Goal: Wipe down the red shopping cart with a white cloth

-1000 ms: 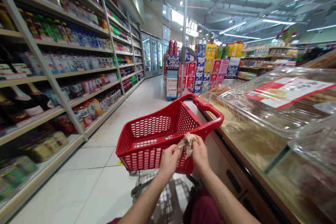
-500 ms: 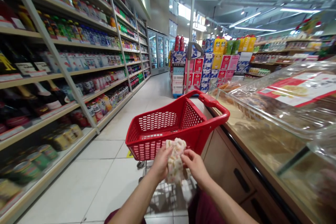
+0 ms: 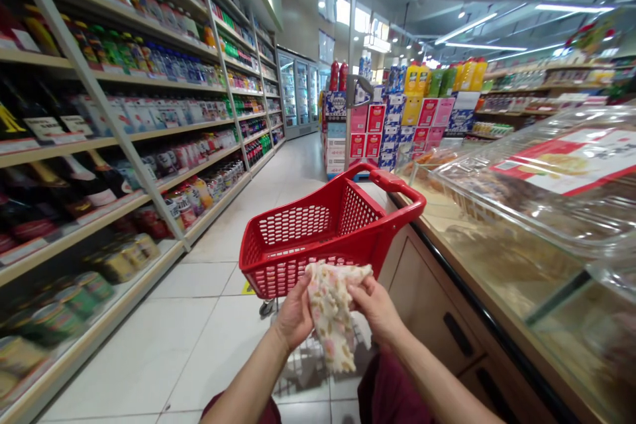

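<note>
Far L: tall shelves (image 3: pixel 101 96), packed w/ drinks (image 3: pixel 149 63); cans (image 3: pixel 67 315) on bottom board, dark bottles (image 3: pixel 54 189) w/ pale labels higher, some w/ foil necks. Next, floor (image 3: pixel 189 338), pale tile, then fridges (image 3: pixel 301 93) w/ glass doors at far end of aisle. Ctr: red cart (image 3: pixel 330 248), perforated sides, set at angle, handle end to R nr counter. On near side of cart, w/ L hand (image 3: pixel 297 311), pinches L edge of cloth (image 3: pixel 332 315), thumb on near face, fingers partly hid behind. Cloth wht w/ pink & tan print, crumpled, btwn both hands, top partly overlapping cart in view, lower part hanging loose; can't tell if touching cart. Farther back, upright grey pole (image 3: pixel 352 20). W/ R hand (image 3: pixel 375 310), pinches cloth's upper R part btwn thumb & forefinger, other fingers curled. Behind, boxes (image 3: pixel 375 119), stacked, red, blue, etc., w/ yellow jugs (image 3: pixel 415 79) on top. Far R: counter (image 3: pixel 427 298), wood front, black edge strip; above it, clear tub (image 3: pixel 527 212) w/ red-wht label (image 3: pixel 571 159).
</note>
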The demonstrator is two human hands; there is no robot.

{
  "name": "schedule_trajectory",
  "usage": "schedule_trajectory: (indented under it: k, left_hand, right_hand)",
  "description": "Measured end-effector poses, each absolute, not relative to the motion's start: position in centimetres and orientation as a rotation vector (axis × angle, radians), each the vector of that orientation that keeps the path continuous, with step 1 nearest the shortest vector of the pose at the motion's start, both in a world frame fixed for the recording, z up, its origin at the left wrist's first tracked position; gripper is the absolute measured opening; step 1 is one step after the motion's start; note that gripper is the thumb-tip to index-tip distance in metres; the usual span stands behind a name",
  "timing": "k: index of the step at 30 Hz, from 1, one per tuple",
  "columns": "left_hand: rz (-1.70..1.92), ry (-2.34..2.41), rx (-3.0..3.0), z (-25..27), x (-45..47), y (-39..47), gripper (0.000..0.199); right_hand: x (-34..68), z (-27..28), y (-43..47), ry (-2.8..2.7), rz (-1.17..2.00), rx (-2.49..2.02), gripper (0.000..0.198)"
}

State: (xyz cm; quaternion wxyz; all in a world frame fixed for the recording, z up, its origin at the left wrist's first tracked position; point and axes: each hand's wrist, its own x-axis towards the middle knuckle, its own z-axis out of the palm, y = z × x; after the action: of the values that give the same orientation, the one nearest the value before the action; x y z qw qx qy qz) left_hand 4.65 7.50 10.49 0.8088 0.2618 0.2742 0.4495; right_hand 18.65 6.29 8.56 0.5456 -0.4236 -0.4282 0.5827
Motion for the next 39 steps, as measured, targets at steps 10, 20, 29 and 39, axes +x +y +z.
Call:
schedule_trajectory:
  k: [10, 20, 29, 39]
  left_hand:
    - [1.210, 1.090, 0.679, 7.1, 3.7, 9.5, 0.023]
    - [1.216, 1.354, 1.044, 8.4, 2.1, 11.0, 0.032]
    - [1.288, 1.262, 1.703, 10.8, 4.8, 9.0, 0.030]
    - [1.184, 1.070, 1.285, 10.6, 4.4, 15.6, 0.039]
  right_hand:
    - [21.2, 9.7, 7.6, -1.177, 1.047, -1.191, 0.035]
    - [21.8, 9.5, 8.6, -1.929, 0.514, -1.290, 0.011]
    - [17.5, 8.8, 10.0, -1.073, 1.262, -1.166, 0.033]
    - [20.5, 7.8, 11.8, -0.753, 1.375, -0.996, 0.034]
